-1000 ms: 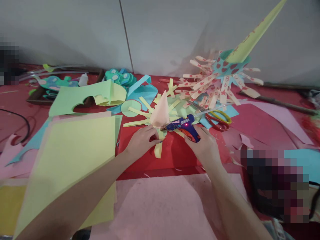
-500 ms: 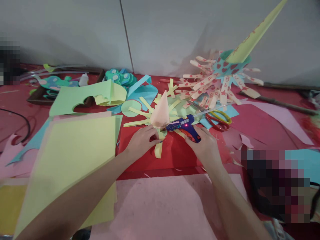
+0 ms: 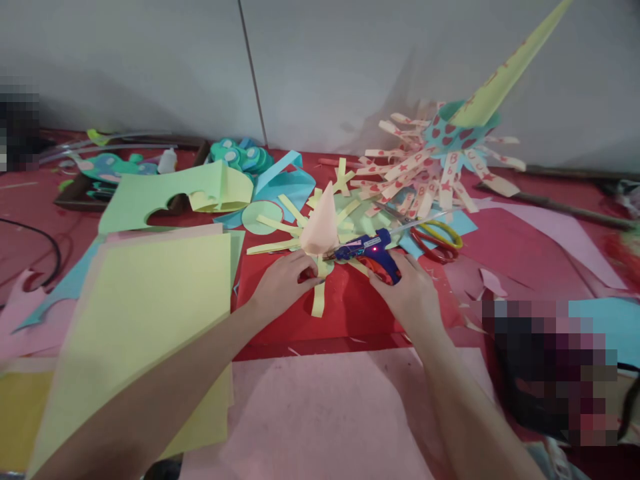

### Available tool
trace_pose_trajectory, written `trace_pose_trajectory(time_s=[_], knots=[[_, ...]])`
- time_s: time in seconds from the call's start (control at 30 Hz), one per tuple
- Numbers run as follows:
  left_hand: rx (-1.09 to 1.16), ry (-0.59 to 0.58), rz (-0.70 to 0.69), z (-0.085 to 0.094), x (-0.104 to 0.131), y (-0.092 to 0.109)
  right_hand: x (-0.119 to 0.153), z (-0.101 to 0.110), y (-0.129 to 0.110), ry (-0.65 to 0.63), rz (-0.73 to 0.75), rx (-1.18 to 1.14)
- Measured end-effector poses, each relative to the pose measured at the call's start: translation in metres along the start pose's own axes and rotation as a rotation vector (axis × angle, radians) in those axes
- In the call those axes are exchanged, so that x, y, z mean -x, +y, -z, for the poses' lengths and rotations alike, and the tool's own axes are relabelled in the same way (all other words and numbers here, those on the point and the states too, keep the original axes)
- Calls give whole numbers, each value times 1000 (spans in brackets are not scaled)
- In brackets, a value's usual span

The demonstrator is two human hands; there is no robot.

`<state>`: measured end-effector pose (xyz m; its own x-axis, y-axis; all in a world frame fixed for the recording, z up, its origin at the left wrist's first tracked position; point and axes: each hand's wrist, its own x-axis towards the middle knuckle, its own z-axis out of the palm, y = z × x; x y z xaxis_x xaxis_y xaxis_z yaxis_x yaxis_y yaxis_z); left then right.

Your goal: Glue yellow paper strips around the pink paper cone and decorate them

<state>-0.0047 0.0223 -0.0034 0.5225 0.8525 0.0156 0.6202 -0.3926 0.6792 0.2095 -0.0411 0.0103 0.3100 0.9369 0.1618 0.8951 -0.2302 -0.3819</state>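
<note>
A pale pink paper cone [image 3: 321,223] stands upright, with yellow paper strips [image 3: 274,247] spreading out around its base. My right hand [image 3: 407,287] is closed around a blue glue gun [image 3: 367,247] with a lit red light; its nozzle points left at the foot of the cone. My left hand [image 3: 287,280] pinches a yellow paper strip [image 3: 319,300] that hangs toward me below the cone. A clear glue stick [image 3: 423,220] sticks out of the gun's rear. Under the piece lies red paper [image 3: 285,323].
Yellow paper sheets [image 3: 150,320] are stacked at left. Scissors [image 3: 440,240] with red and yellow handles lie behind my right hand. A decorated paper craft with a tall cone [image 3: 500,80] stands at the back right. Pink paper [image 3: 320,413] lies in front.
The glue gun has shifted very slightly to the right and tilted a little. The strip by my left hand now hangs straighter. Both hands stay almost in place.
</note>
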Motion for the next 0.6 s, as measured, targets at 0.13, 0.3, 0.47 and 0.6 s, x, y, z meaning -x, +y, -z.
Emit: trace_pose_trajectory(time_s=[0.13, 0.3, 0.47, 0.6], knots=[[-9, 7, -1, -1, 0, -1, -1, 0, 0, 16, -33, -15], [5, 7, 14, 1, 0, 1, -1, -1, 2, 15, -42, -25], [7, 46, 23, 2, 1, 3, -2, 1, -1, 28, -46, -59], [-21, 88, 17, 2, 1, 2, -3, 2, -2, 56, -63, -87]])
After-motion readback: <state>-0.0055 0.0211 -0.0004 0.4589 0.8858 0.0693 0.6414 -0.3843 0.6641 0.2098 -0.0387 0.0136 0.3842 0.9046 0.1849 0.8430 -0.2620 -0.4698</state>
